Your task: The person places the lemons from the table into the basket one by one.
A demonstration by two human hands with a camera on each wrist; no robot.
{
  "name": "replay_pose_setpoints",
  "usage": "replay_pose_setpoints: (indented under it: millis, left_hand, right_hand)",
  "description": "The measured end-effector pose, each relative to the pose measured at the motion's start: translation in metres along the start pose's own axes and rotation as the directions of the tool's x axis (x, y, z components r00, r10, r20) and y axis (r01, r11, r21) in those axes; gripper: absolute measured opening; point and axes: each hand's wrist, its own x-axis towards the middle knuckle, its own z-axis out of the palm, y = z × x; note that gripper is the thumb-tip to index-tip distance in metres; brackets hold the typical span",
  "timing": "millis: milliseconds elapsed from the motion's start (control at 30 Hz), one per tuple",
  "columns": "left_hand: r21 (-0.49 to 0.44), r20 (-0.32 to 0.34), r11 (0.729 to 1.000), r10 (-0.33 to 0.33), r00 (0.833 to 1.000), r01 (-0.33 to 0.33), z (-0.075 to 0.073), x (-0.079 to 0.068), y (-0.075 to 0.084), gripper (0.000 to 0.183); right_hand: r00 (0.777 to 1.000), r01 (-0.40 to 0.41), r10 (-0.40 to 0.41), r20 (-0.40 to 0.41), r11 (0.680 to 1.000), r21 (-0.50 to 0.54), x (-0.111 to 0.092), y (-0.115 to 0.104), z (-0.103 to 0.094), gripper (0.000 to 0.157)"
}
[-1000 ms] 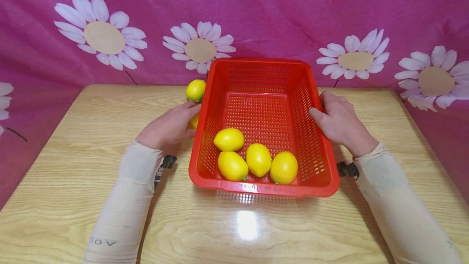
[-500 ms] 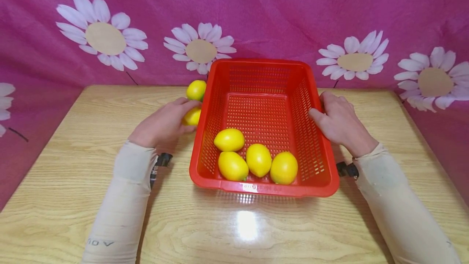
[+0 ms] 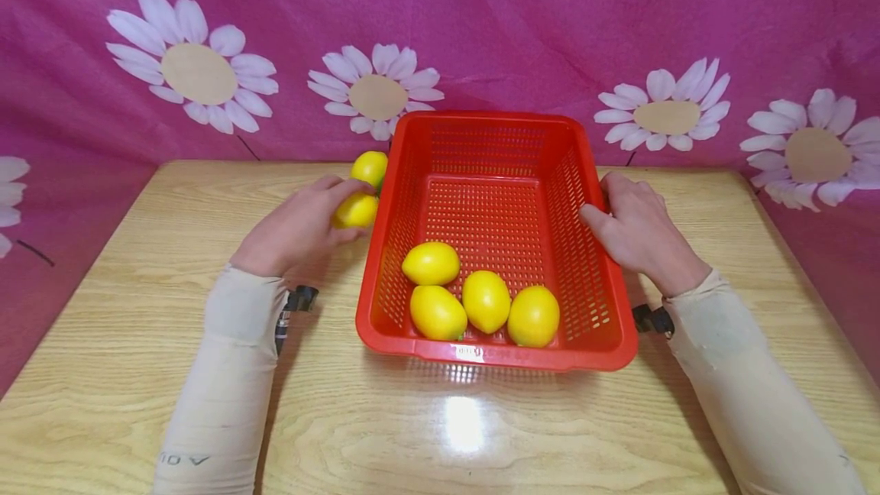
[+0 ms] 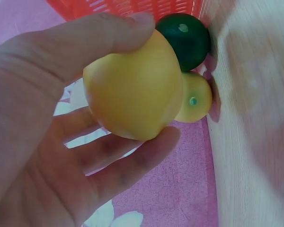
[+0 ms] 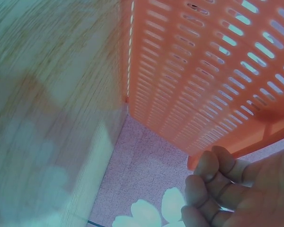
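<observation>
My left hand (image 3: 299,224) holds a yellow lemon (image 3: 356,211) left of the red basket; in the left wrist view thumb and fingers curl around that lemon (image 4: 135,87). Beyond it lies another lemon (image 3: 368,168), beside the basket's outer wall. A dark green round fruit (image 4: 184,42) shows in the left wrist view, against the basket, mostly hidden from the head view. On the basket's right side my right hand (image 3: 635,228) grips the rim, thumb over the inside and fingers curled outside. Several lemons (image 3: 486,302) lie in the near part of the red plastic basket (image 3: 495,357).
The wooden table (image 3: 467,434) carries the basket. A pink cloth (image 3: 509,21) with white daisies rises right behind the table's far edge and along its sides. Black wrist cameras (image 3: 302,298) sit under both forearms.
My left hand has drawn the lemon slightly left, away from the basket wall, so more of the lemon shows. The right hand and the basket have stayed put.
</observation>
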Motion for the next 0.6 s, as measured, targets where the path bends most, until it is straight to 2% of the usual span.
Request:
replay_pose_setpoints:
  millis: [600]
  left_hand:
    - [0.020, -0.093, 1.000, 0.009, 0.996, -0.007, -0.0067, -0.0029, 0.0024, 0.065]
  right_hand:
    - [1.000, -0.004, 0.004, 0.004, 1.000, 0.007, 0.0003, 0.0003, 0.0009, 0.039]
